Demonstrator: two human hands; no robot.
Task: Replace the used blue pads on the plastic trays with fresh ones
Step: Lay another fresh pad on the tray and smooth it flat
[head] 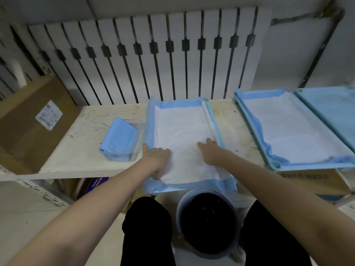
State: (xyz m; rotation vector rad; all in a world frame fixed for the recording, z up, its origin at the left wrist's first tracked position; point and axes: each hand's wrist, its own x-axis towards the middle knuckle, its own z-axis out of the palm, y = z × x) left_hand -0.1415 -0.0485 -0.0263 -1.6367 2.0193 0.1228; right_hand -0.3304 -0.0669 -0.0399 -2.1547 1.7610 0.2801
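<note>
— Where was the fresh pad [182, 127] at that point?

— White side up in the middle tray [218, 131] on the tabletop [80, 146], with its blue border lapping over the far, left and near rims. The near end reached past the tabletop's edge, above a dark bucket [179, 213] on the floor.

— And the hands?

— The right hand [211, 152] lay flat on the pad's right half, near the right rim, with its fingers straight and pointing far. That was a wide grip, holding nothing and only pressing. The left hand [156, 160] sat on the near-left part of the pad, just beside the left rim. Its fingers looked bent, but the view was soft there, so I could not tell whether its grip had closed on the pad or merely pushed it down.

— So the step was bedding the pad in?

— I judged so. To do it well, the flat hand should sweep from the middle out toward the rims and press the white part onto the tray floor, while the other hand pinned its corner. The wrinkles at the near end needed smoothing. The right border seemed folded inward along the rim and wanted drawing over it.

— Anything else?

— Folded blue pads [120, 135] in a clear container [137, 123] lay to the left, and a second tray [276, 165], already lined, to the right.
</note>
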